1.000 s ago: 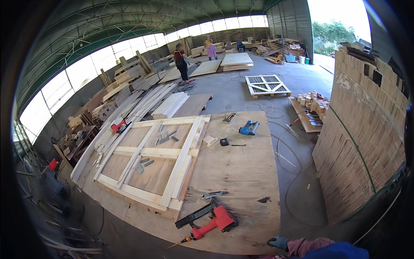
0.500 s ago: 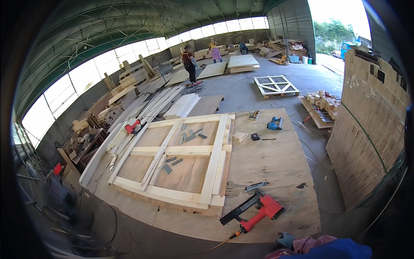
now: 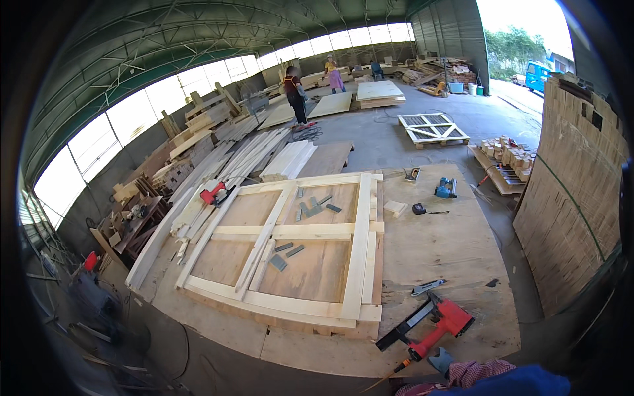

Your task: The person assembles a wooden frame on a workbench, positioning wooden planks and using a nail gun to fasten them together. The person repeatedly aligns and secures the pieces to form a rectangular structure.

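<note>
At the lower right edge shows a grey-gloved hand that I take for my right hand (image 3: 441, 361), with a red-checked cuff and blue cloth behind it. Its fingers are too small and partly hidden to read. Just beyond it, apart from the glove, lies a red nail gun (image 3: 452, 318) with a black magazine and an orange hose fitting. A grey folding knife or similar tool (image 3: 428, 287) lies above the gun. Left of these, a pale wooden frame (image 3: 360, 264) with crossing slats rests on plywood (image 3: 456, 237). My left hand is out of view.
Strips of staples (image 3: 310, 211) lie inside the frame. A second red nail gun (image 3: 214, 193), a blue nail gun (image 3: 446, 187) and a tape measure (image 3: 420, 209) lie around it. A tall board stack (image 3: 568, 191) stands at right. Two people (image 3: 295, 96) stand far back.
The view has swung slightly left, so the bench and tools sit further right in the picture. The glove is now closer to the red nail gun's handle.
</note>
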{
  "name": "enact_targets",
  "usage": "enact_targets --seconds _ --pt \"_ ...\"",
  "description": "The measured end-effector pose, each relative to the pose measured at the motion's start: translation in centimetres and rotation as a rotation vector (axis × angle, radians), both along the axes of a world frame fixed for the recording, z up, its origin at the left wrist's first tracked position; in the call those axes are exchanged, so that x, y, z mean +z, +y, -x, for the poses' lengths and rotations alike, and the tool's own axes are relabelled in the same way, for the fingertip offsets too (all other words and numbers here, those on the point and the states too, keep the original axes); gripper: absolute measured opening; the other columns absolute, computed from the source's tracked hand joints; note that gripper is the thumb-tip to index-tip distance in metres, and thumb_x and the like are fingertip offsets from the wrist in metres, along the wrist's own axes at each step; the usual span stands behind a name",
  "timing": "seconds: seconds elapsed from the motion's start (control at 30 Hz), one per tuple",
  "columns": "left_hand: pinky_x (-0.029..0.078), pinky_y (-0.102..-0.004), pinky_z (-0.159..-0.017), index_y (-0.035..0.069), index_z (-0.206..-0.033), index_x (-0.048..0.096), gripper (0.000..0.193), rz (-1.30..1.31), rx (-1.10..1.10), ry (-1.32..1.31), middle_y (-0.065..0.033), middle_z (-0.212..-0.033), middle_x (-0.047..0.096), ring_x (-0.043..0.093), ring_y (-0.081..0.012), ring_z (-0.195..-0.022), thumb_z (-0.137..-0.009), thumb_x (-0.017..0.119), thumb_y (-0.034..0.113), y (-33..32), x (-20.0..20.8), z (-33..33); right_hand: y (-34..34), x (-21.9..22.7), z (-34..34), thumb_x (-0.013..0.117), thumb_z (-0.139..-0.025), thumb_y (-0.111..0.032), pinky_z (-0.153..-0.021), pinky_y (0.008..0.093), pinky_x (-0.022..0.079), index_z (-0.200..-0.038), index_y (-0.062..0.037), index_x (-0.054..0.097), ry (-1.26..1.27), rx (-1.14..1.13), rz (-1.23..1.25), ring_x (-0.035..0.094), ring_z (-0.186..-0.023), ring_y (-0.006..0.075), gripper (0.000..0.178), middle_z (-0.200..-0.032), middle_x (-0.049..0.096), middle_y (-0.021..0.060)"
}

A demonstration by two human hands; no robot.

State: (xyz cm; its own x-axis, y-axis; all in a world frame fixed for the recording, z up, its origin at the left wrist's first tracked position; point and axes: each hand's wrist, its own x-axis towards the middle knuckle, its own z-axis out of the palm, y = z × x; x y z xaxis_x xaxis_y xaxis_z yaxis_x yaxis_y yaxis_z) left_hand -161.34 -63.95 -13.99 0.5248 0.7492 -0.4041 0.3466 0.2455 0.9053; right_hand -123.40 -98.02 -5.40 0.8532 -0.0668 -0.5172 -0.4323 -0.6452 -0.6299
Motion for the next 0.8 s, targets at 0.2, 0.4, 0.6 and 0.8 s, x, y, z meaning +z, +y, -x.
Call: enact_targets --seconds 0.2,0.4,0.6,0.8 --pt "0.045 -0.0355 -0.091 0.003 -0.118 0.06 0.035 -0.092 -0.158 0.009 -0.0142 -0.114 0.063 0.058 -0.0255 -0.103 -0.093 0.059 0.028 5.7 1.5 -11.4 3.6 1.1 -1.6 0.074 -0.071 -0.029 -0.086 0.0358 0.049 -0.114 0.0019 0.056 0.048 -0.183 -0.177 0.063 -0.098 0.0272 0.056 -0.107 0.065 0.018" --pt "0.047 -0.0342 -0.088 0.002 -0.118 0.061 0.039 -0.163 -0.347 0.032 -0.0125 -0.109 0.064 0.059 -0.0219 -0.099 -0.091 0.064 0.029 10.4 4.0 -20.3 0.9 -6.0 -1.1 0.074 -0.072 -0.03 -0.086 0.0342 0.049 -0.117 0.0029 0.055 0.007 -0.174 -0.28 0.064 -0.098 0.0263 0.059 -0.107 0.066 0.0172" --pt "0.048 -0.0322 -0.084 -0.001 -0.116 0.061 0.041 -0.241 -0.489 0.039 -0.0107 -0.103 0.066 0.059 -0.018 -0.095 -0.089 0.067 0.03 16.5 6.4 -22.9 3.4 -3.8 1.3 0.071 -0.074 -0.031 -0.086 0.038 0.05 -0.118 0.0037 0.054 0.053 -0.429 -0.043 0.062 -0.1 0.0312 0.059 -0.107 0.064 0.0205" --pt "0.048 -0.0291 -0.082 -0.002 -0.112 0.064 0.037 -0.024 -0.413 -0.162 -0.0076 -0.101 0.066 0.059 -0.0153 -0.093 -0.092 0.064 0.029 21.4 12.8 -27.5 6.4 -8.0 7.4 0.07 -0.073 -0.027 -0.079 0.0379 0.051 -0.117 0.0042 0.054 0.076 -0.53 0.046 0.064 -0.09 0.0297 0.056 -0.096 0.065 0.0198"
